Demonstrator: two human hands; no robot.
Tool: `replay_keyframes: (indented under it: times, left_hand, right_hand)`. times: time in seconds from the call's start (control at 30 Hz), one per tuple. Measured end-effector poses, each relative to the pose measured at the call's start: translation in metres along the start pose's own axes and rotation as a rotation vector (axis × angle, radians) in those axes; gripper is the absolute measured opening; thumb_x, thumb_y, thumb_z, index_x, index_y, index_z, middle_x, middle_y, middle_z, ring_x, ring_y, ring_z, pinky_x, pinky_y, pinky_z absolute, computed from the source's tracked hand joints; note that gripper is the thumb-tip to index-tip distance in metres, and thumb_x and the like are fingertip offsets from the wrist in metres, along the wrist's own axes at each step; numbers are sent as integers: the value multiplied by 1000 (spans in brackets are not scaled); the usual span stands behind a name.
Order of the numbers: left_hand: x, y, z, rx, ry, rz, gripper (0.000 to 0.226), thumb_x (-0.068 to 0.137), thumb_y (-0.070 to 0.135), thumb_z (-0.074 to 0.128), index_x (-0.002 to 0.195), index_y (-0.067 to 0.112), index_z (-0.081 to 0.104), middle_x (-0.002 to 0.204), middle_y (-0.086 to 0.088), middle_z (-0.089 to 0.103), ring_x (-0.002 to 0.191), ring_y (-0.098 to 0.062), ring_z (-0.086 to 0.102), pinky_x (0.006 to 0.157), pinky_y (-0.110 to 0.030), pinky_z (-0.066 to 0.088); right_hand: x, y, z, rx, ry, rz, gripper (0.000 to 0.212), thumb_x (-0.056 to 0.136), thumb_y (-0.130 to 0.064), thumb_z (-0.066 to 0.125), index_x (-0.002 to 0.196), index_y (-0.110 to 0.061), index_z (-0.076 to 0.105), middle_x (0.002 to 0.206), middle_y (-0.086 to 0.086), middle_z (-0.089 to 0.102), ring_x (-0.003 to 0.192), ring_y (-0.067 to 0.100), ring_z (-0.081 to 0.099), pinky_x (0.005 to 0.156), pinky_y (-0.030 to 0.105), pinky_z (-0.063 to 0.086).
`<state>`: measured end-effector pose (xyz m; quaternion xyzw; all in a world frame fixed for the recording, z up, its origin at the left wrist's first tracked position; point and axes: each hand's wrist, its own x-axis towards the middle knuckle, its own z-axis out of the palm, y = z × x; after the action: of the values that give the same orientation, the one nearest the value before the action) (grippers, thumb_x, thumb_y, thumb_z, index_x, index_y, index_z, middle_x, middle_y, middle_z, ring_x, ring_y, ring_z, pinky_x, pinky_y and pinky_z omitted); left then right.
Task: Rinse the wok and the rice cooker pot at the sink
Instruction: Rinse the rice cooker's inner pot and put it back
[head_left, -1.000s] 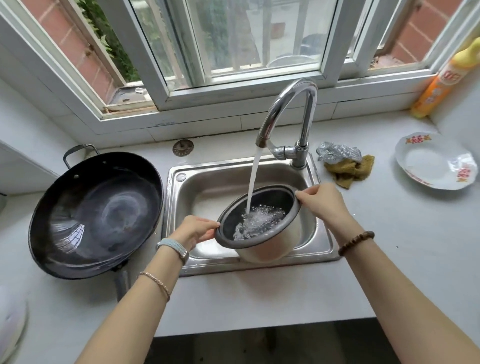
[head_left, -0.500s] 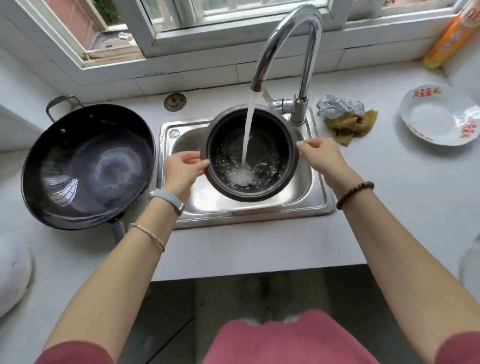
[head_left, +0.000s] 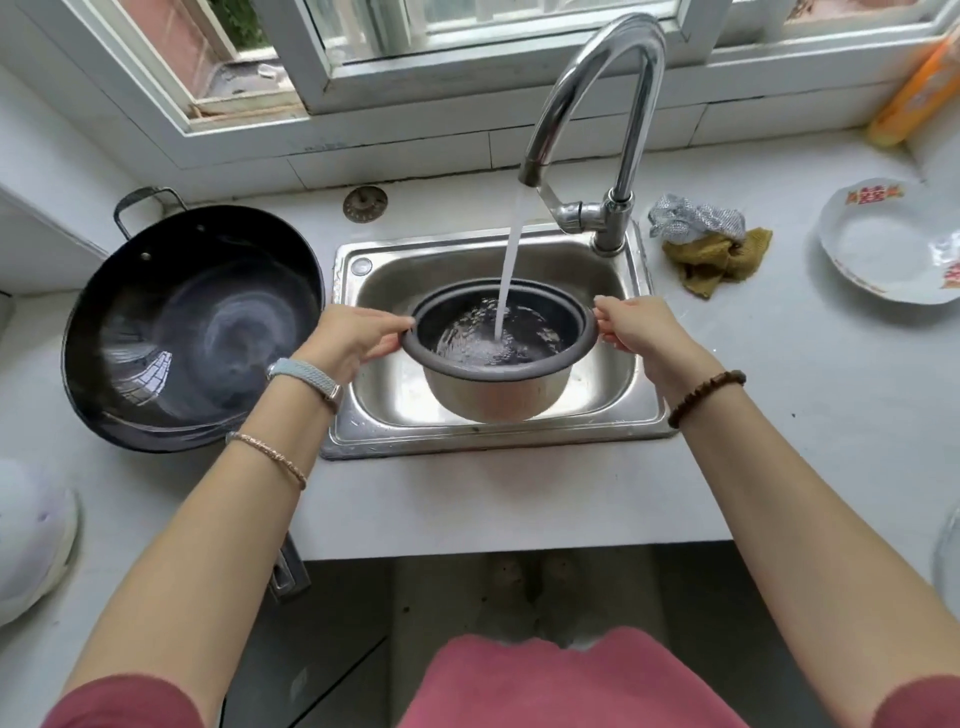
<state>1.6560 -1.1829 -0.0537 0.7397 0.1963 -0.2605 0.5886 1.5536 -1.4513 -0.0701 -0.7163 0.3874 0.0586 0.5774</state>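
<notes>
— The wok (head_left: 192, 327)?
— Left of frame on the surface (head_left: 467, 504), beside the sink (head_left: 488, 441).
— And the rice cooker pot (head_left: 498, 400)?
— Centre frame, lower than a moment ago, filling under the tap (head_left: 618, 208). Left hand (head_left: 353, 338) and right hand (head_left: 634, 327) each pinch its rim; pouring out likely comes next.

Sink (head_left: 493, 442) clearance
The rice cooker pot (head_left: 498, 395) fills the sink's middle, under the faucet (head_left: 602, 52) arch. The wok (head_left: 192, 327) blocks the tabletop (head_left: 519, 499) at left; cloths (head_left: 711, 254) and 1 plate (head_left: 883, 249) stand at right. The front tabletop strip lies open.
</notes>
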Motion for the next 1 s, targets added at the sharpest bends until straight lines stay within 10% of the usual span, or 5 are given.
replay_keyframes:
  times: [0.37, 0.73, 1.0]
  left_hand:
    - [3, -41, 15, 27, -129, -224, 6, 83, -11, 64, 77, -10, 61, 55, -15, 67, 49, -19, 69, 50, -24, 58]
    - [-16, -31, 13, -39, -52, -33, 10, 80, -11, 69, 79, -4, 62, 61, -12, 70, 56, -17, 71, 59, -21, 59]
    - [-35, -2, -5, 88, 32, 232, 21, 72, -6, 78, 84, 5, 65, 55, 2, 67, 62, -12, 69, 66, -24, 59]
  right_hand:
    - [-7, -31, -7, -70, 59, -236, 40, 91, -31, 59, 80, 6, 69, 73, 7, 50, 69, 16, 45, 67, 27, 35]
    - [-3, -22, -7, -82, 72, -236, 22, 86, -23, 60, 86, -9, 77, 95, 9, 75, 98, 21, 67, 91, 38, 51]
    - [4, 6, 15, 25, -47, -37, 36, 88, -13, 57, 53, -20, 55, 55, -10, 48, 62, 7, 42, 62, 19, 37]
